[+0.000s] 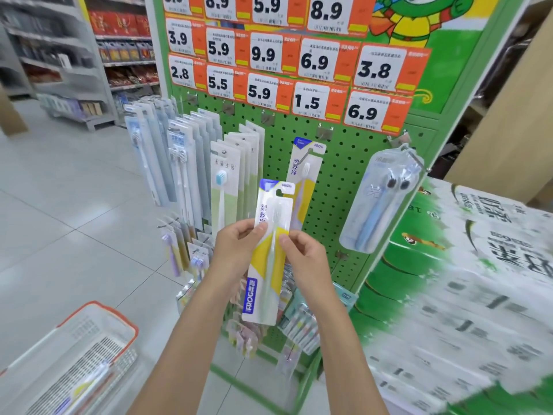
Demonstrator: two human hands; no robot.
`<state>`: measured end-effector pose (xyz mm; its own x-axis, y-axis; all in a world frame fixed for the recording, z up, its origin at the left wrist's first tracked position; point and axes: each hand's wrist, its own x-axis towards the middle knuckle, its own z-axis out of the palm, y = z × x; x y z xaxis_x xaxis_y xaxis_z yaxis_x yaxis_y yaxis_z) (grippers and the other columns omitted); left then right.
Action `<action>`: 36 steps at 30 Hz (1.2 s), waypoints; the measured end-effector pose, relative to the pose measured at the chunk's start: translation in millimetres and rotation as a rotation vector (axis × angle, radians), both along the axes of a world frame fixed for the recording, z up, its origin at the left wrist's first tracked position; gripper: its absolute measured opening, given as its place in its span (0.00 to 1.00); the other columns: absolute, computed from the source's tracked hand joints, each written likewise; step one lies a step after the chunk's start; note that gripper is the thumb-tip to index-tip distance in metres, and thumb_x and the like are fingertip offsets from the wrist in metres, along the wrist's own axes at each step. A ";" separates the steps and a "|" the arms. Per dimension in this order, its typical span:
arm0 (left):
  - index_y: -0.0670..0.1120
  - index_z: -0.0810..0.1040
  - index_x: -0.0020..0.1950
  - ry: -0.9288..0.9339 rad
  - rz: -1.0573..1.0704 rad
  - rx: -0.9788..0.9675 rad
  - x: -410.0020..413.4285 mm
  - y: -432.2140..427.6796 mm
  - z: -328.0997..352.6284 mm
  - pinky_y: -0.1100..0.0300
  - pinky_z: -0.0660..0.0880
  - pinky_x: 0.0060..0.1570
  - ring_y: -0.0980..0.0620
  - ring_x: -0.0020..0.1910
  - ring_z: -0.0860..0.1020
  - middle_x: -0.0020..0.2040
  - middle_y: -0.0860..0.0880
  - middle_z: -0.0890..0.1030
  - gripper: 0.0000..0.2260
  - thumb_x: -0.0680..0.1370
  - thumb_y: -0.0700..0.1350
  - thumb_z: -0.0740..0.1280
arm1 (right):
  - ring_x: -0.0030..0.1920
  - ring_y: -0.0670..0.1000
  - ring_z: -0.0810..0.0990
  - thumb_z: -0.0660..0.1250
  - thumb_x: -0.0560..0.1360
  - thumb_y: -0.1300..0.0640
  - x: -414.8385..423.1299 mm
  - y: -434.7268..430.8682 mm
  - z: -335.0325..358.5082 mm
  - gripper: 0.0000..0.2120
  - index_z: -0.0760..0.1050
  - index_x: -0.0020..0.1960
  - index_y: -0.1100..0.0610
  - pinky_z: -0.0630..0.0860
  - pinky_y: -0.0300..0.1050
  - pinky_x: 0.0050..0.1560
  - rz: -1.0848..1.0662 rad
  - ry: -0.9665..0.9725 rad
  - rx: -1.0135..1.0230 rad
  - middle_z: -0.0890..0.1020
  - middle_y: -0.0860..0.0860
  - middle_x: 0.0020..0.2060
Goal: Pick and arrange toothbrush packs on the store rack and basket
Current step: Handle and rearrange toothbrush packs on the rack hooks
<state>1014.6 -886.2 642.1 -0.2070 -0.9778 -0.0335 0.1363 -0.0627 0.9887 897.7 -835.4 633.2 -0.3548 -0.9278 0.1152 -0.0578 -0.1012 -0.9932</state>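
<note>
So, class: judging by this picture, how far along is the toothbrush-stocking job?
Done: one matching pack hangs on the green pegboard rack. In hand: both hands, left and right, hold a yellow-and-white FROG toothbrush pack. Left: hanging it; the white orange-rimmed basket holds more.

Both forearms bare, no sleeves; left hand (236, 250) and right hand (305, 259) ungloved.

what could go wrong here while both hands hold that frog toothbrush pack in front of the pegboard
1. The left hand and right hand pinch the FROG pack only at its edges, so it might slip and fall short of the basket.
2. The matching pack hangs tilted on its hook; nudging it while hanging this one could knock it off.
</note>
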 end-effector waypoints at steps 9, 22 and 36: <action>0.45 0.84 0.47 -0.006 0.024 -0.020 -2.4 3.3 3.7 0.51 0.78 0.43 0.45 0.39 0.80 0.45 0.40 0.85 0.06 0.79 0.45 0.68 | 0.41 0.46 0.82 0.67 0.78 0.64 -12.1 11.1 -1.6 0.05 0.81 0.48 0.57 0.78 0.39 0.44 0.108 0.063 -0.006 0.85 0.51 0.41; 0.43 0.81 0.47 -0.132 0.002 -0.113 -1.0 15.7 0.6 0.56 0.76 0.38 0.51 0.36 0.81 0.38 0.46 0.84 0.11 0.82 0.47 0.63 | 0.49 0.43 0.77 0.70 0.77 0.56 -2.3 18.3 -3.4 0.12 0.79 0.60 0.48 0.74 0.35 0.51 0.045 0.240 -0.032 0.76 0.46 0.54; 0.43 0.79 0.51 0.197 0.028 0.112 26.0 18.0 8.6 0.48 0.80 0.48 0.51 0.40 0.85 0.41 0.47 0.86 0.09 0.83 0.43 0.60 | 0.49 0.46 0.85 0.72 0.75 0.60 -10.4 31.4 -9.6 0.12 0.81 0.56 0.48 0.82 0.59 0.51 0.435 0.262 0.285 0.85 0.42 0.51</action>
<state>1040.7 -868.2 650.7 -0.1927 -0.9758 -0.1033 0.3293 -0.1635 0.9299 887.3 -804.0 623.5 0.0725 -0.9891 -0.1283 -0.3182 0.0990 -0.9428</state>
